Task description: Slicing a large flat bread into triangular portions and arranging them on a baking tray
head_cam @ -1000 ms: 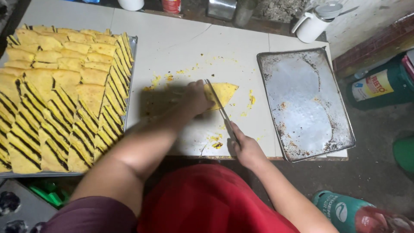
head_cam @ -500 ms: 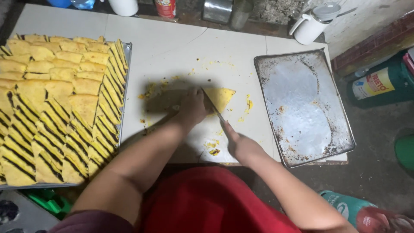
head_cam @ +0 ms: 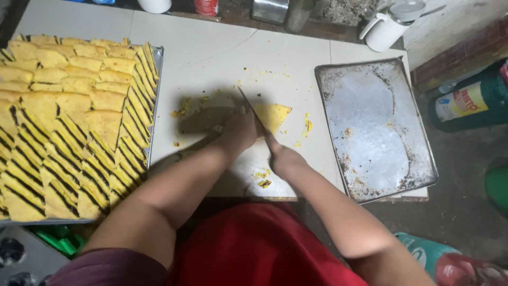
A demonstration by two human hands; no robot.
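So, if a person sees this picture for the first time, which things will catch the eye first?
Probably the big tray on the left, packed with yellow cake slices, many striped dark. Next, in the middle of the white table, the left hand presses on a yellow piece while the right hand holds a knife across it. On the right lies an empty, stained metal tray.

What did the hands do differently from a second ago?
Very little. The right hand still grips the knife, its blade still across the yellow cake; the left hand still presses the cake down. The full tray and empty tray stayed put; only the camera shifted.
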